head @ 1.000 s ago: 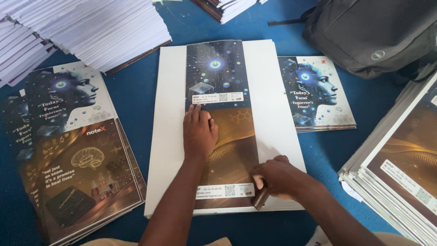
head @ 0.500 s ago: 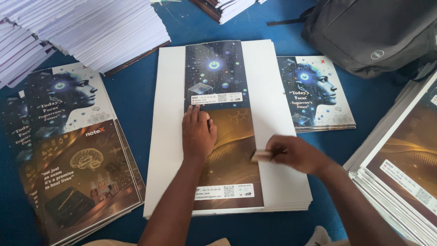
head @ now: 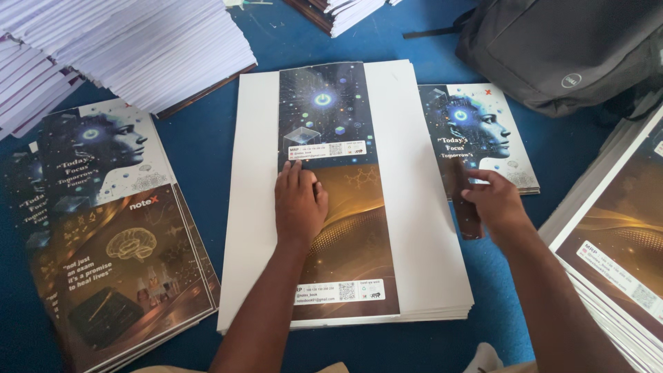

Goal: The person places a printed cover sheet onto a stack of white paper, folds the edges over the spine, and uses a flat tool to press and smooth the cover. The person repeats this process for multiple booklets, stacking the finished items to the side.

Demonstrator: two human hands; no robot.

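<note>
Blue floor covering (head: 276, 41): seen from the head camera, it carries every pile and the bag.
White sheet stack (head: 248, 207): lies in the middle, its near edge showing many layers.
Printed strip (head: 342, 228): a long cover sheet on top of the white sheet stack, dark starry half at the far end, golden brown half at the near end, a small white label on each half.
Left hand (head: 299, 204): palm down, fingers close together and flat, pressing on the printed strip where the dark and golden halves meet.
Right hand (head: 498, 204): off the right edge of the white sheet stack, fingers curled around a dark flat tool (head: 464, 207).
Dark flat tool: long and narrow, brownish, held lengthwise; its far end overlaps the small cover sheet (head: 480, 135), its near end is over the blue floor covering.
Small cover sheet: a profile head on dark blue, just right of the white sheet stack.
Left pile of covers (head: 110, 228): fanned printed sheets, blue above, brown below.
Right pile of covers (head: 615, 242): stacked at the picture's right edge.
Paper blocks (head: 138, 48): tall white stacks at far left.
Black backpack (head: 559, 48): far right.
</note>
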